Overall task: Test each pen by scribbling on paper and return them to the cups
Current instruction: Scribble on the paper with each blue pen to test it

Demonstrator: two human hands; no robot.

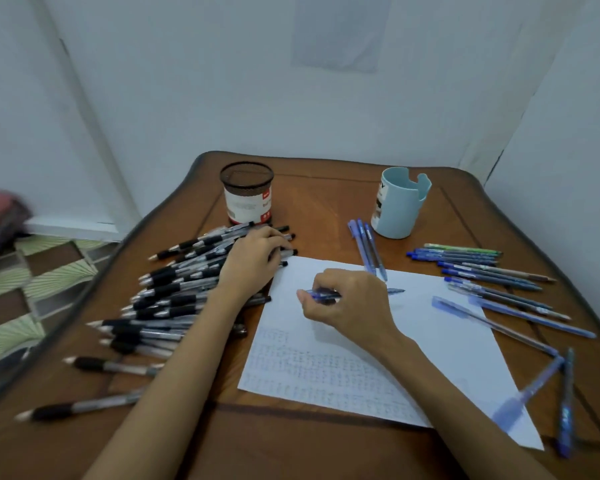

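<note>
A white sheet of paper [430,341] lies on the wooden table, its near-left part covered with small blue scribbles. My right hand [350,303] grips a blue pen [395,291] sideways just above the sheet's upper middle. My left hand [253,261] rests on a big heap of black pens [174,292] left of the sheet, fingers curled over the far pens. A black mesh cup [247,192] stands at the back left and a light blue cup [400,204] at the back right; I see no pens in either.
Several blue pens [482,268] lie spread right of the paper, three more [368,247] by the blue cup, and a few [565,403] near the right front corner. The table [326,202] edge curves round on the left above a tiled floor. White walls close in behind.
</note>
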